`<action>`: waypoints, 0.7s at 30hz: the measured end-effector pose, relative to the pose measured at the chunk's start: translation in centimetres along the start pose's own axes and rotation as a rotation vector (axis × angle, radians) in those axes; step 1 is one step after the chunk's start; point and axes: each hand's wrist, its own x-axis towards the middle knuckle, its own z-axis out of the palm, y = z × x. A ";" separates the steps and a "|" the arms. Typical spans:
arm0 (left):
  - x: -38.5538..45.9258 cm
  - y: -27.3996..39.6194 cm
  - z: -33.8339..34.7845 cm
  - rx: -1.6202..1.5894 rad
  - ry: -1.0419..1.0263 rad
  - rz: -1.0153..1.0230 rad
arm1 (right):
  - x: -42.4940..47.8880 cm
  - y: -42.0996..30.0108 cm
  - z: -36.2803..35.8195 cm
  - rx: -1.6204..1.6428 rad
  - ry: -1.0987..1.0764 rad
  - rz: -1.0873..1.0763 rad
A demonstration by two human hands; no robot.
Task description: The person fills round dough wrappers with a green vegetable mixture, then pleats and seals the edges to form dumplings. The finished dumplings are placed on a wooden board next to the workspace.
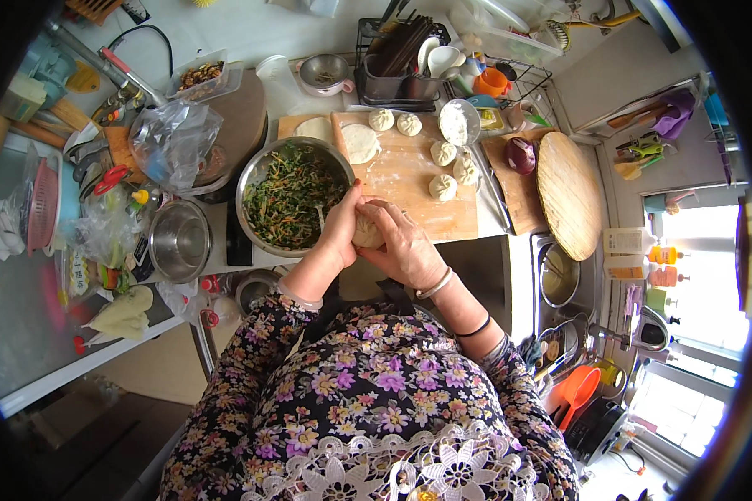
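Between my two hands, just right of the metal bowl, is a dough bun (367,233). My left hand (339,225) cups it from the left, and my right hand (403,241) closes round its top and right side. The steel bowl of chopped greens and orange shreds (288,194) has a spoon handle in it. On the floured wooden board (407,213) lie several pleated buns (443,186) and a flat dough wrapper (360,143). Another wrapper (315,129) lies to its left. A bowl of white flour (459,123) stands at the board's upper right.
At right, a round wooden lid (569,195) and a red onion (521,155) rest on a second board. An empty steel bowl (180,241) stands left. A utensil caddy (401,81) is behind the board; a pot (559,274) sits at the right.
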 end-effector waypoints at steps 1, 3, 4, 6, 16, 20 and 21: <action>-0.2 -0.3 0.6 -0.012 0.008 -0.013 | -0.2 0.2 -0.4 0.029 -0.021 0.013; -0.1 -0.5 0.9 -0.058 -0.015 -0.053 | -0.4 1.0 -1.2 0.131 -0.014 0.096; 0.0 -0.5 0.6 -0.093 -0.047 -0.080 | -0.4 1.8 -1.4 0.196 -0.009 0.166; -1.3 0.4 1.2 -0.054 -0.093 -0.116 | -0.7 5.4 -0.4 0.472 0.046 0.419; -9.1 2.0 -3.6 0.093 0.105 0.175 | 5.4 16.6 7.1 -0.051 0.119 0.366; -11.2 1.8 -5.2 0.067 0.190 0.202 | 5.7 16.7 8.0 -0.330 -0.015 0.198; -11.5 1.8 -5.6 0.064 0.208 0.203 | 5.5 17.2 7.9 -0.360 -0.050 0.114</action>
